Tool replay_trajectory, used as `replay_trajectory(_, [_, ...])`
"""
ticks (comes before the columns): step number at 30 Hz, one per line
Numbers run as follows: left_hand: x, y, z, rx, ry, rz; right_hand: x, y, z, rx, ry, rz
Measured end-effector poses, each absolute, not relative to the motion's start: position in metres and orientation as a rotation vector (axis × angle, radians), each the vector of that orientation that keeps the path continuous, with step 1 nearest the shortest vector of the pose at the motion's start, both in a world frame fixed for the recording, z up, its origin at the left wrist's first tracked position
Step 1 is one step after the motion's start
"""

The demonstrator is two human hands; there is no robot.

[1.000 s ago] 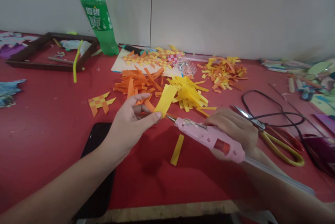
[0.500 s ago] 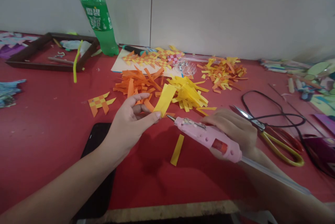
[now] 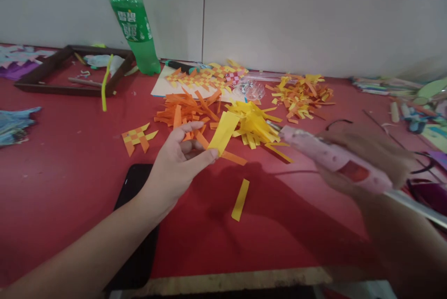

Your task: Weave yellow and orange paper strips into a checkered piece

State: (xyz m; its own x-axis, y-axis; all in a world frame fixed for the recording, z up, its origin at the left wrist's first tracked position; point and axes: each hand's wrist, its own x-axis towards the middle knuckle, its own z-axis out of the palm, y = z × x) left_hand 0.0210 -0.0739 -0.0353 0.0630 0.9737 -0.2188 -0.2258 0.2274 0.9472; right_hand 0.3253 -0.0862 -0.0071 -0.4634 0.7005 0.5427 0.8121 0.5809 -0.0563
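My left hand [image 3: 179, 161] pinches a yellow paper strip [image 3: 224, 131] together with an orange strip [image 3: 223, 153] between thumb and fingers, above the red table [image 3: 70, 159]. My right hand [image 3: 370, 154] is blurred by motion and grips a pink glue gun [image 3: 331, 157], its nozzle pointing left, well to the right of the strips. A loose yellow strip [image 3: 240, 199] lies on the table below the hands.
Piles of orange strips [image 3: 185, 108] and yellow strips [image 3: 254, 122] lie behind the hands, with a mixed heap [image 3: 302, 94] farther right. A woven paper piece [image 3: 138, 137], a black phone [image 3: 136, 224], a green bottle [image 3: 134, 19], a wooden frame [image 3: 70, 71] and a woven sheet [image 3: 199, 80] are around.
My right hand has swung the glue gun up and to the right, away from the strips. My left hand stays put, still pinching the strips.
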Motion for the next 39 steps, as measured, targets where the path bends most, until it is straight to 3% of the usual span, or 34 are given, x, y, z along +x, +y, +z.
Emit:
replay_trajectory(4, [0.019,-0.076,-0.036,0.880,1.102,1.102,0.373,-0.054,-0.006,-1.379,-2.398,-0.494])
replay_trajectory(12, [0.018,-0.075,-0.039,0.898,1.126,1.062,0.464,-0.011,-0.038,-1.117,-2.546,-0.633])
replay_trajectory(19, [0.019,-0.073,-0.040,0.869,1.112,1.080,0.394,-0.034,-0.018,-1.303,-2.297,-0.711])
replay_trajectory(25, [0.018,-0.072,-0.043,0.896,1.108,1.079,0.260,-0.094,-0.034,-1.356,-2.587,0.114])
replay_trajectory(31, [0.016,-0.072,-0.044,0.911,1.113,1.074,0.236,-0.097,-0.039,-1.497,-2.566,0.448])
replay_trajectory(39, [0.019,-0.071,-0.043,0.888,1.103,1.088,0.239,-0.094,-0.035,-1.224,-2.502,0.919])
